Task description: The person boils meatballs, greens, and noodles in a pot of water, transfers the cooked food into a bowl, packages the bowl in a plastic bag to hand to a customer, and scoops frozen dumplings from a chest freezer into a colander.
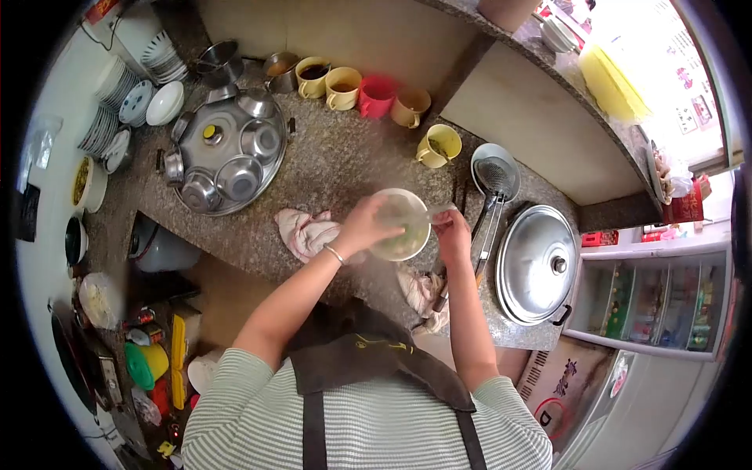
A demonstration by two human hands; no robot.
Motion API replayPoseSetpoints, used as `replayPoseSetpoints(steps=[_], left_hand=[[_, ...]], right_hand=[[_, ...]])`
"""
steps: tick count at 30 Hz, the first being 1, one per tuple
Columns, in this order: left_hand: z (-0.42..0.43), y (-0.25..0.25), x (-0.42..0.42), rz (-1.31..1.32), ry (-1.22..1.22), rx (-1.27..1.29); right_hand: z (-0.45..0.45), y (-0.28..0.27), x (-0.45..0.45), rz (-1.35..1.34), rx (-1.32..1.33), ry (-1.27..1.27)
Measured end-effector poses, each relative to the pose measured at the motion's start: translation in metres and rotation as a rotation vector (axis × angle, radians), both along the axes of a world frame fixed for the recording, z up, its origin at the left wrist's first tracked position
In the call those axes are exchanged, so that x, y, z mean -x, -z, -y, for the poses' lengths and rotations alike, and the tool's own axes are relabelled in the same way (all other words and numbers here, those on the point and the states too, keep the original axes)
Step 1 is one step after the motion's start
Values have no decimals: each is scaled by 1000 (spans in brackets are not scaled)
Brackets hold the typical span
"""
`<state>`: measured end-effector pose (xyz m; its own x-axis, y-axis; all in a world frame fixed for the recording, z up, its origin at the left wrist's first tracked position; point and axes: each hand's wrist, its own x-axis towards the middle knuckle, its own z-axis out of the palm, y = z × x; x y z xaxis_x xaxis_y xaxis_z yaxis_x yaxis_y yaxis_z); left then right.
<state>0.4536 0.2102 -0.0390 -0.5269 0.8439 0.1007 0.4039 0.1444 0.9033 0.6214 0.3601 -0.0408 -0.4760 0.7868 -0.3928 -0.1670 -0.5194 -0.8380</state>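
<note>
Over the counter's front middle is a pale cream, round container [409,244], a bowl or mug seen from above. Haze blurs its greenish inside. My left hand [366,229], with a band on the wrist, grips its left side, fingers reaching over the rim. My right hand [453,233] is closed in a pinch at its right edge, on a small whitish part that may be a handle. A crumpled cloth [301,233] lies left of my left hand, and a second cloth [421,288] lies below the container.
Behind stand a yellow mug with green bits [439,146] and a row of mugs [343,88]. A round tray [274,168] carries several steel bowls. To the right are strainers [497,174] and a lidded pan [535,262]. Stacked dishes [117,86] stand far left.
</note>
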Motion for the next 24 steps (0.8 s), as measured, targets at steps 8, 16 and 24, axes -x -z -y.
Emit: replayPoseSetpoints(steps=[8, 16, 24], left_hand=[[7, 33, 4, -129, -128, 45], [22, 26, -10, -259, -92, 319], [24, 76, -19, 155, -323, -9]], right_hand=[[-18, 13, -11, -120, 171, 54], [-4, 14, 0, -137, 104, -90], [4, -8, 6, -68, 92, -54]])
